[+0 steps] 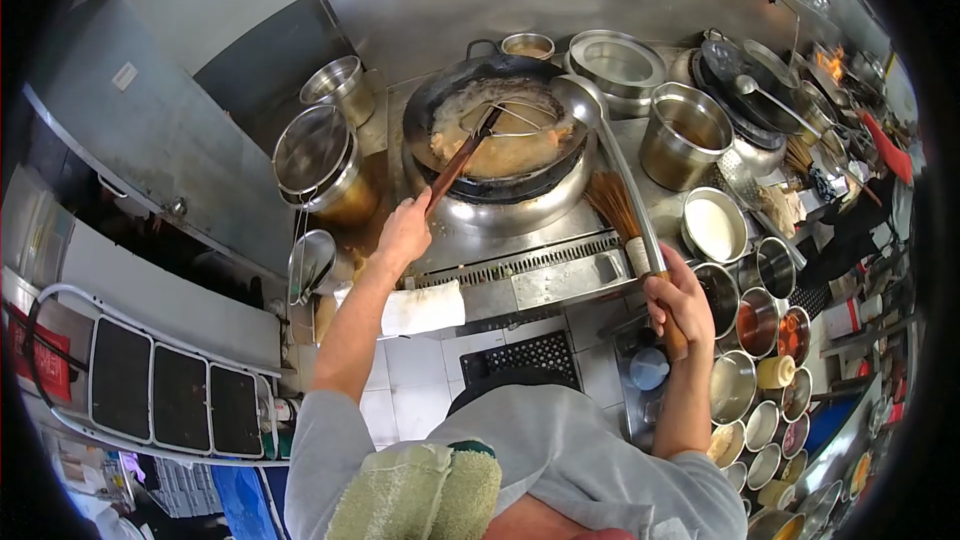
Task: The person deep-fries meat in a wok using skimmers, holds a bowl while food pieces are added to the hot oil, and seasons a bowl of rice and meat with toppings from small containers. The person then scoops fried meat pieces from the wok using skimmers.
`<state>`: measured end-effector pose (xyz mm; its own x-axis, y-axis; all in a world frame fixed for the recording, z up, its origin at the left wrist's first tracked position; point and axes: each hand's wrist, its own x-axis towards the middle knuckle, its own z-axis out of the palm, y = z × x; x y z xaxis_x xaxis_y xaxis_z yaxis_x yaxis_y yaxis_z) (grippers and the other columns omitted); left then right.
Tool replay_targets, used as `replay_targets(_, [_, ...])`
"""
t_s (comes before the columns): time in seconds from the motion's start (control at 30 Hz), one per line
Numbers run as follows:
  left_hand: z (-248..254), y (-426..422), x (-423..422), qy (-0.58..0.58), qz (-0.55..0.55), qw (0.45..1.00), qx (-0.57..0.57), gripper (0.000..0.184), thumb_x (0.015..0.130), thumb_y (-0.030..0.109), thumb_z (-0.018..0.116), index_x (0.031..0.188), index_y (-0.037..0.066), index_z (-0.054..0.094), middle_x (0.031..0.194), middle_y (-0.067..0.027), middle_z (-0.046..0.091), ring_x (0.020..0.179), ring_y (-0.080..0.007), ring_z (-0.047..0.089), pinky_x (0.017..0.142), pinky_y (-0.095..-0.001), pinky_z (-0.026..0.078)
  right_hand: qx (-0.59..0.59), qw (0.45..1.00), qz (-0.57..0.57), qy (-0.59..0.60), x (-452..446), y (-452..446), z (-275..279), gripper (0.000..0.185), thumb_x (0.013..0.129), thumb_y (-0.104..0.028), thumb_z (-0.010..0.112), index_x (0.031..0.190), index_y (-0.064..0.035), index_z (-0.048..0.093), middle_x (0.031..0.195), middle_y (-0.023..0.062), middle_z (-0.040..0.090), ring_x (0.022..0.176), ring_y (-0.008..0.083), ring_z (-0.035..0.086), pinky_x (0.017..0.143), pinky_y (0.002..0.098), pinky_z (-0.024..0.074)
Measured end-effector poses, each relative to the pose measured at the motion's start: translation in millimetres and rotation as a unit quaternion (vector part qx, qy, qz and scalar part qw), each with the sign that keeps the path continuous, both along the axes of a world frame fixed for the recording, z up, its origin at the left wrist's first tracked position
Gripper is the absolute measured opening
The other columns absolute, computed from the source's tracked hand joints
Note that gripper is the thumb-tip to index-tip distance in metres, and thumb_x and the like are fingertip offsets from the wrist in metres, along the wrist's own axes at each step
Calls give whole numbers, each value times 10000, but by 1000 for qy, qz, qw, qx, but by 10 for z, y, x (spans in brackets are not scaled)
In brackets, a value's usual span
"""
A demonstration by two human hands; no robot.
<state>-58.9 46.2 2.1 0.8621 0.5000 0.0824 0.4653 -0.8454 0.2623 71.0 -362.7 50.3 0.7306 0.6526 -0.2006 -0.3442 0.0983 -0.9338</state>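
My left hand (404, 231) is closed around the dark wooden handle of a strainer (462, 162). The strainer's wire frame lies in the wok, partly sunk in cloudy, foaming liquid (500, 162) with some orange-brown pieces at the edges. My right hand (680, 302) grips the wooden end of a long metal ladle (628, 175). The ladle's bowl rests over the right rim of the black wok (425, 105), which sits on a round steel burner ring. Beside the ladle's shaft stands a bamboo wok brush (613, 208).
Steel pots (690, 135) and a bowl of white contents (714, 225) stand right of the wok. A pot with a strainer on top (315, 155) is at the left. Several seasoning containers (757, 322) line the right. A folded white cloth (424, 309) lies on the front edge.
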Motion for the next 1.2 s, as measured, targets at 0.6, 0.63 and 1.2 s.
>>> replay_targets(0.6, [833,814,233,67,5,986,-152,563,781,108,645,1321,90,488,858,-121,630,640,-204,588,569,-341,478,-321,868,177,-336,644,17,388,591,831,-46,571,1385,-18,366,692,60,564,486,117,504,462,267,419])
replay_targets(0.63, [902,825,263,88,9,979,-185,562,788,98,635,1328,96,478,800,-99,605,600,-181,560,528,-333,457,-286,885,191,-313,601,62,439,592,832,-58,574,1384,-18,365,685,56,557,483,117,502,459,273,419])
replay_targets(1.2, [906,785,394,101,22,967,-234,482,813,92,606,1281,72,492,651,-41,515,495,-143,498,459,-294,417,-367,762,244,-475,602,24,694,596,788,-138,570,1350,-40,395,837,227,639,796,380,627,730,436,479])
